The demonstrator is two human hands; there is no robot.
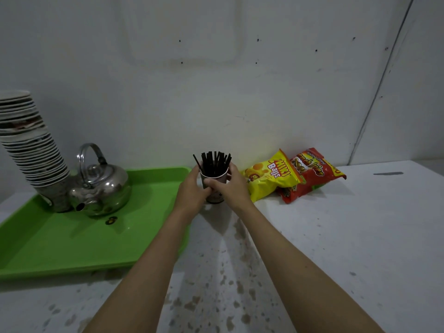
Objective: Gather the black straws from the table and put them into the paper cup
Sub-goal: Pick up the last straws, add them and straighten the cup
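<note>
While wrapped by both hands (212, 186), paper cup (214, 188) full of upright black straws (214, 163).

A small drinks stall or pantry corner: at the frame's left a green tray (72, 246) carries a tall stack of paper cups (31, 145) and a steel kettle (101, 186); snack bags (293, 175) lean against the bare white wall (216, 68) right of centre.
</note>
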